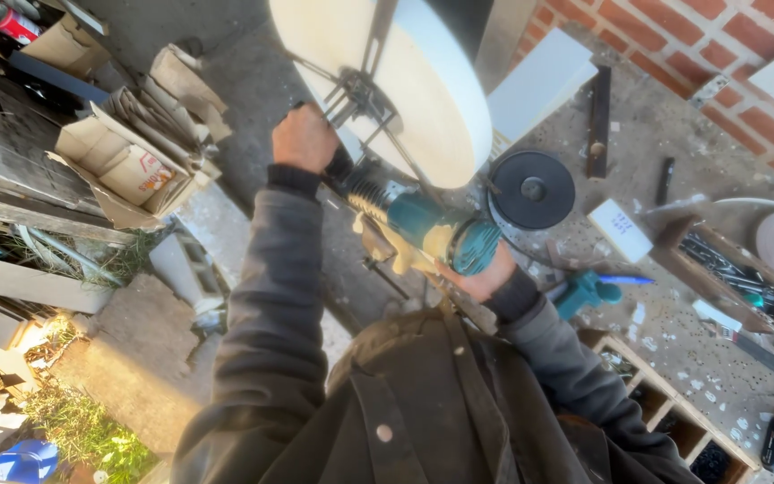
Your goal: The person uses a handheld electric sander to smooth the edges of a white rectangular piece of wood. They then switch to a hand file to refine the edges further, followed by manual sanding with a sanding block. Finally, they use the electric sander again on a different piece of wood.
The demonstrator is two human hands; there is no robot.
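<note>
An open brown cardboard box (123, 166) sits at the left of the frame, a bit above the middle. Its flaps hang open, and one side has a red mark on it. Flat pieces of brown cardboard (176, 90) lean just beside it, up and to the right. Another brown cardboard box (64, 40) sits in the upper left corner. A red can (12, 22) with a pale label lies right next to it. At the right of the frame, near the middle, a small white box (620, 230) lies flat on the workbench. It has tiny blue marks on top.
</note>
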